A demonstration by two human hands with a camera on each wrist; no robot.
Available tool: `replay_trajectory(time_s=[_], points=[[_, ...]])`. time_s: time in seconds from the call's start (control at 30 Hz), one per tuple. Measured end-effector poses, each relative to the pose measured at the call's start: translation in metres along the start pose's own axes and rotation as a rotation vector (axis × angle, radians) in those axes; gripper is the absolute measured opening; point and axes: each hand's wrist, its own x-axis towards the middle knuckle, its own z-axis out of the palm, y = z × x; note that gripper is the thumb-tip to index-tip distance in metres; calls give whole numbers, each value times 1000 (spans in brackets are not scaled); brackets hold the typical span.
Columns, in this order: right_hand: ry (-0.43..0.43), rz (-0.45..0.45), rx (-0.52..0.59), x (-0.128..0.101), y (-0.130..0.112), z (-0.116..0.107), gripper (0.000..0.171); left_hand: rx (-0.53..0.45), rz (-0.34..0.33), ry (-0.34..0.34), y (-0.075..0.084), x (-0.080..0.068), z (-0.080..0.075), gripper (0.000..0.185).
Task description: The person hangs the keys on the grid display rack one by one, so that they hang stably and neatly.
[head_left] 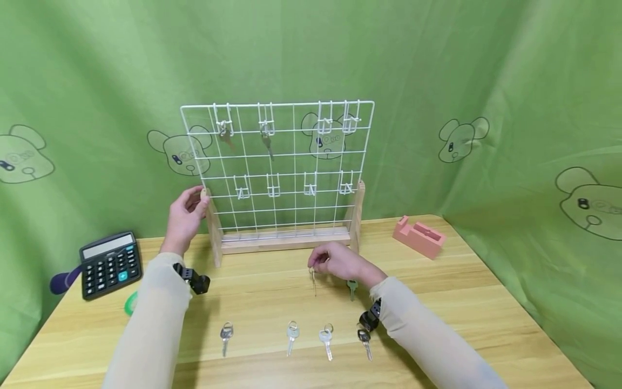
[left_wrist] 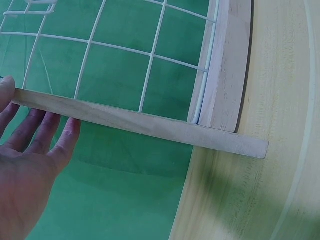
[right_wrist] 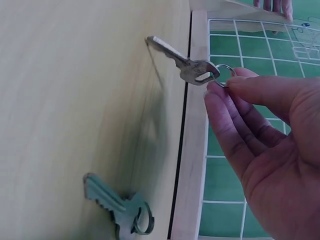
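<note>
- Key (head_left: 313, 281) dangles from the right hand (head_left: 340, 263), pinched by its ring between thumb and fingertips (right_wrist: 235, 92); it hangs above the table (head_left: 272, 292), just in front of the rack's base.
- Left hand (head_left: 186, 216) rests against the rack's (head_left: 279, 173) left post at about 10 o'clock from the right hand, fingers straight along the wood, thumb over the top edge; nothing is clasped.
- Green key (head_left: 352, 288) lies on the table at 4 o'clock from the hanging key.
- Four keys (head_left: 292, 336) lie in a row nearer the person, at 6 o'clock.
- Two keys (head_left: 266, 141) hang on the rack's upper hooks.
- Calculator (head_left: 110, 263) sits at 9 o'clock; a pink tape holder (head_left: 419, 236) at 2 o'clock.
</note>
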Motion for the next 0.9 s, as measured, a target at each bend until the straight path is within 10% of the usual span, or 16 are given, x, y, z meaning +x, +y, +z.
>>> replay_trajectory(time_s=[0.9], points=[[137,-90,-20,-6,-28,-20,15,4,-5,-11,1,-1,-2,50]])
